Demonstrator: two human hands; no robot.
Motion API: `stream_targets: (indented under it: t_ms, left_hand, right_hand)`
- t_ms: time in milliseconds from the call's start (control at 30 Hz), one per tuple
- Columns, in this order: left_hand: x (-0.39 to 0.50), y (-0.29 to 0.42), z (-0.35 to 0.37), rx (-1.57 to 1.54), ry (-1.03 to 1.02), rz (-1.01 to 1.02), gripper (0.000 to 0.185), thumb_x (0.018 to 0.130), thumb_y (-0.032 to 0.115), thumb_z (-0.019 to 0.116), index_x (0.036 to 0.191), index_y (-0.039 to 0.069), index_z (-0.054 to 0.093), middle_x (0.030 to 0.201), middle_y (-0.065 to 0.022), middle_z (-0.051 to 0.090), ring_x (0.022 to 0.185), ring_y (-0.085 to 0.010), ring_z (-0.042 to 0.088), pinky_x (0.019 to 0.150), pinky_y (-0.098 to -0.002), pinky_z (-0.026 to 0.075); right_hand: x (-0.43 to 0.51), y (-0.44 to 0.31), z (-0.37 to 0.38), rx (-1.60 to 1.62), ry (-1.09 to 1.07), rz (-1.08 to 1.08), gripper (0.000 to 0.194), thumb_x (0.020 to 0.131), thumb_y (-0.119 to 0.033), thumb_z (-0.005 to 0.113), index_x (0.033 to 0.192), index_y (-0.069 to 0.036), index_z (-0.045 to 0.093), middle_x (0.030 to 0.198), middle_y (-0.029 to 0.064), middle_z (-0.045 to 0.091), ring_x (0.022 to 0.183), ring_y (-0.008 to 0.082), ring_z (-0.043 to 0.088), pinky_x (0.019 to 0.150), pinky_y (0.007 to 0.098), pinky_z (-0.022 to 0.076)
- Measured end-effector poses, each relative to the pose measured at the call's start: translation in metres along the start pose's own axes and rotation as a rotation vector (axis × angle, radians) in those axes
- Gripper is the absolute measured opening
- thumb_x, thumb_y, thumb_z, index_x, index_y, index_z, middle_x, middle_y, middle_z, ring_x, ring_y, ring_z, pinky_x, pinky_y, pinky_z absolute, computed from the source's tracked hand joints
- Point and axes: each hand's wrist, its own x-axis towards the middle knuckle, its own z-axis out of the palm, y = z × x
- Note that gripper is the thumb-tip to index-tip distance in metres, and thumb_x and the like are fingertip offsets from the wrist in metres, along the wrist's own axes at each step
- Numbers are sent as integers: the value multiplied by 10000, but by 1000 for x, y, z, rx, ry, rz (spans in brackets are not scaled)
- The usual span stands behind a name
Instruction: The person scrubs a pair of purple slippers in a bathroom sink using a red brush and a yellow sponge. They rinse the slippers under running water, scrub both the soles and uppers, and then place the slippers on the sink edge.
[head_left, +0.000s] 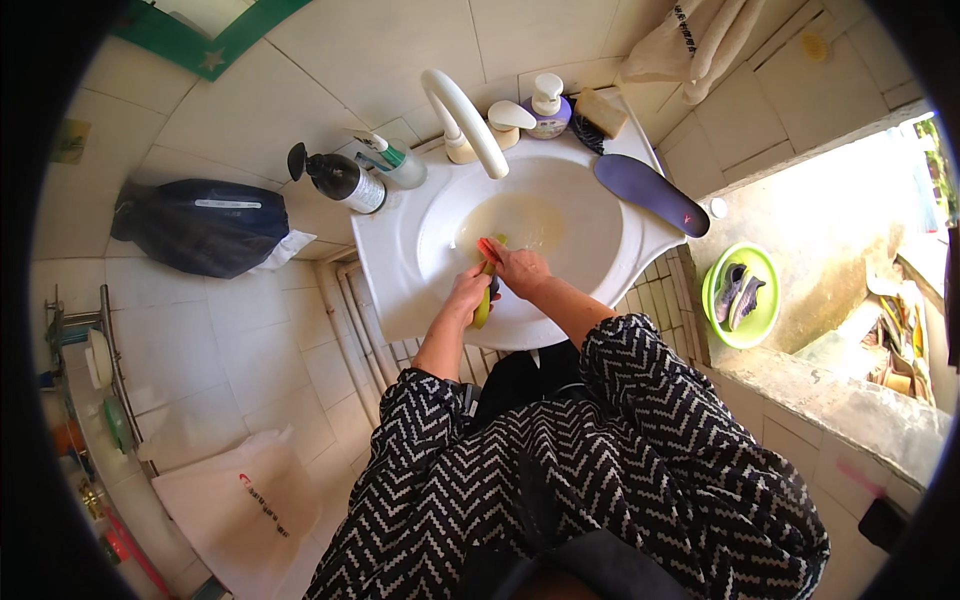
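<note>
Over the near part of the white washbasin (442, 300), my left hand (472, 289) grips a long yellow-green and dark object (481, 313), which looks like a shoe insole. My right hand (523, 268) holds an orange-red brush (489, 250) against its far end. Cloudy, yellowish water (525, 214) lies in the bowl. A dark purple insole (651, 191) rests on the basin's right rim. The white curved faucet (466, 124) arches over the far side of the bowl.
A black pump bottle (337, 180) and a cup with toothpaste (403, 166) stand at the back left. Along the back right are a purple pump bottle (547, 112) and a soap bar (601, 112). A green basin (711, 311) with shoes (736, 296) sits on the right ledge.
</note>
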Motion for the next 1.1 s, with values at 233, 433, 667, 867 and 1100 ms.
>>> stream_targets:
  t_ms: [233,433,667,867,1100]
  left_hand:
    - [2,-4,-2,-71,3,-23,445,898,128,427,1337,168,492,821,-35,568,662,-173,608,505,-323,465]
    - [5,-9,-2,-168,-125,-36,463,921,171,437,1384,157,429,963,-86,598,746,-220,645,521,-328,497]
    - [28,-26,-6,-798,-50,-77,415,967,325,416,1260,43,499,1091,-162,606,924,-333,615,731,-482,519]
    - [35,-29,-4,-1118,-142,6,538,982,420,302,1251,-13,476,1171,-208,568,1043,-371,573,859,-468,486]
    - [33,-28,19,-1143,-78,36,603,994,464,228,1316,-1,438,1262,-197,531,1140,-391,524,952,-462,446]
  right_hand:
    - [10,9,-1,-71,-20,27,482,937,-305,392,1416,-256,366,1007,164,671,901,344,648,801,454,496]
    - [19,26,-3,-128,-25,235,391,964,-288,361,1339,-215,448,1093,121,658,997,302,641,831,419,498]
    - [29,59,-9,-104,-58,259,393,950,-328,401,1329,-243,466,1051,139,665,989,297,640,828,420,500]
    - [-41,1,-3,86,-171,-198,474,930,-403,452,1390,-300,403,892,201,650,801,381,633,760,475,489]
    - [-26,-25,-10,-131,-58,-43,480,954,-392,425,1390,-193,390,999,165,660,847,348,652,749,440,517]
